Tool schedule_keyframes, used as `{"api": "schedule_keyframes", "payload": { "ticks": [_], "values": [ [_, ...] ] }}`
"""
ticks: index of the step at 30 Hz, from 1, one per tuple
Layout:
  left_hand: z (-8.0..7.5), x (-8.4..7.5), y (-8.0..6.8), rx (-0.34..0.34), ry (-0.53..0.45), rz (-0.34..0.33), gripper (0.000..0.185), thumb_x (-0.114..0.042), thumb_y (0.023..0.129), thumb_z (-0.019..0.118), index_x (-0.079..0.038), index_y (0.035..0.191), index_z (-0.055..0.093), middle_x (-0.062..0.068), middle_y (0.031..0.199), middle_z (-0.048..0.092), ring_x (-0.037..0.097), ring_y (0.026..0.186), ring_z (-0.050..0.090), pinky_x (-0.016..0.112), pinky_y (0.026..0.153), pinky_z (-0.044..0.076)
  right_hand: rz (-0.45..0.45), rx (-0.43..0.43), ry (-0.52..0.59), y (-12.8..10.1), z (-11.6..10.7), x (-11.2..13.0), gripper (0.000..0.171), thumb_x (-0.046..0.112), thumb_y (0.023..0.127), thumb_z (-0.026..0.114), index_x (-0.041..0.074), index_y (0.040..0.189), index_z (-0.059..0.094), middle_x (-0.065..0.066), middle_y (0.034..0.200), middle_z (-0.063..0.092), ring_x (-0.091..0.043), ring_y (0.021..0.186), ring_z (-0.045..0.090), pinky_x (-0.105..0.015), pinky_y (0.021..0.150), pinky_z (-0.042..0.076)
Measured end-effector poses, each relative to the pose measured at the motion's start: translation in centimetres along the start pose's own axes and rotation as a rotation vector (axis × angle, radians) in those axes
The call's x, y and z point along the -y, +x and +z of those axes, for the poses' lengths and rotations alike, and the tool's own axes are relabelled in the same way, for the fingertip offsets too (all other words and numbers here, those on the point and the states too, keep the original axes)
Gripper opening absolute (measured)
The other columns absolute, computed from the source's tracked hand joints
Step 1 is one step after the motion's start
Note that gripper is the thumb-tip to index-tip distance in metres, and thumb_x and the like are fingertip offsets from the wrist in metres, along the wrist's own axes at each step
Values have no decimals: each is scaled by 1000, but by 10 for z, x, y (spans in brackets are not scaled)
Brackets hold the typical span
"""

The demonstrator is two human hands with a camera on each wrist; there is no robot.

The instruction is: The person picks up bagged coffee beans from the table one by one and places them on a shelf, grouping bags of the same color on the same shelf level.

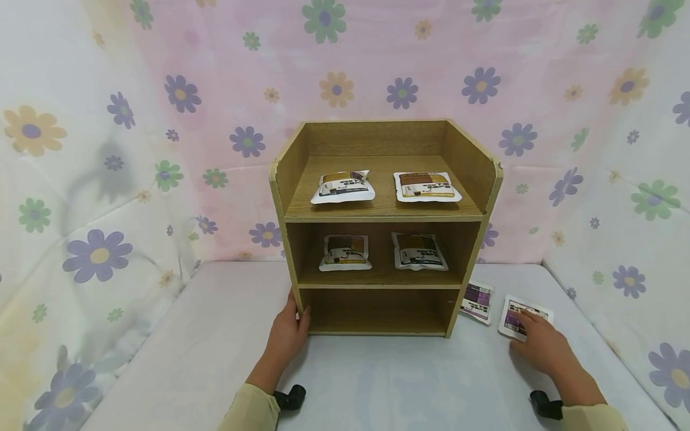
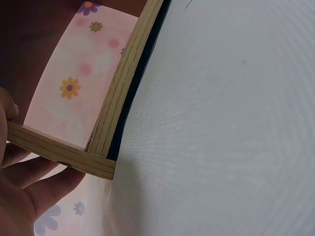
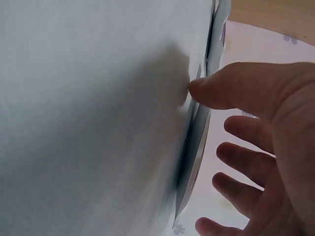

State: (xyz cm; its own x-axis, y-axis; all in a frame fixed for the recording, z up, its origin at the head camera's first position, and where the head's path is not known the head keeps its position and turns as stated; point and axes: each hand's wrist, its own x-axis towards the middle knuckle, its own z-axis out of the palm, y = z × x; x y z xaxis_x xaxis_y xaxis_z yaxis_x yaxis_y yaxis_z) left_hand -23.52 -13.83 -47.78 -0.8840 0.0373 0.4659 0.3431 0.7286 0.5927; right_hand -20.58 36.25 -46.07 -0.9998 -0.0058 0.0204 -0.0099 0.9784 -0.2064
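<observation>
The print on the packets [image 1: 343,186] in the shelf [image 1: 386,215] is too small to read. The right hand [image 1: 541,343] covers part of one packet on the table [image 1: 178,359]. The neighbouring packet [image 1: 477,301] seems partly tucked behind the shelf's side.

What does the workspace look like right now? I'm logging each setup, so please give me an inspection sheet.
Surface: pale grey table, covered with cloth.
Job's things: wooden shelf unit; two packets on the top shelf, two on the middle shelf, bottom shelf bare; purple packet and second purple packet flat on the table to the shelf's right.
Clutter: nothing seen.
Grips: left hand rests against the shelf's lower left front corner; right hand lies with fingers on the second purple packet.
Cables: nothing seen; black wrist mounts only.
Surroundings: flower-print fabric backdrop behind and at both sides.
</observation>
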Motion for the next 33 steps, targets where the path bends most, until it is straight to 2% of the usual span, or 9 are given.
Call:
{"api": "schedule_keyframes", "payload": {
  "ticks": [9, 17, 24, 28, 33],
  "values": [
    [0, -1, 0, 5, -14, -21, 54, -15, 98, 54, 2, 145, 32, 28, 119, 65, 38, 109, 65, 47, 78, 57, 63, 75, 21, 5, -1, -2, 60, 14, 86, 68, -10, 136, 45, -38, 137, 41, -57, 123, 40, -66, 96, 39],
    [1, 1, 0, 10, -17, -24, 55, -13, 98, 54, 1, 145, 31, 27, 121, 64, 38, 110, 65, 45, 78, 58, 59, 92, -12, 6, -5, -1, 50, 15, 88, 64, -11, 129, 50, -36, 126, 53, -56, 116, 49, -63, 90, 44],
    [2, 2, 0, 3, -14, -16, 54, -14, 98, 54, 0, 145, 32, 27, 119, 65, 37, 109, 66, 46, 78, 57, 28, 31, -39, 0, -8, -2, 40, 12, 87, 61, -10, 120, 59, -32, 117, 61, -52, 109, 56, -60, 83, 48],
    [2, 2, 1, 9, -19, -21, 55, -15, 98, 53, 1, 146, 30, 27, 120, 64, 37, 109, 65, 45, 77, 58, 15, -1, -46, -4, -8, -2, 40, 15, 86, 64, -8, 118, 62, -31, 113, 63, -51, 103, 59, -59, 76, 49],
    [3, 3, 1, 8, -22, -16, 56, -14, 98, 53, 1, 147, 29, 27, 121, 64, 37, 110, 65, 45, 77, 58, 4, -78, -51, -11, -10, 2, 37, 16, 85, 63, -6, 115, 65, -30, 112, 65, -50, 101, 61, -59, 74, 50]
  ]
}}
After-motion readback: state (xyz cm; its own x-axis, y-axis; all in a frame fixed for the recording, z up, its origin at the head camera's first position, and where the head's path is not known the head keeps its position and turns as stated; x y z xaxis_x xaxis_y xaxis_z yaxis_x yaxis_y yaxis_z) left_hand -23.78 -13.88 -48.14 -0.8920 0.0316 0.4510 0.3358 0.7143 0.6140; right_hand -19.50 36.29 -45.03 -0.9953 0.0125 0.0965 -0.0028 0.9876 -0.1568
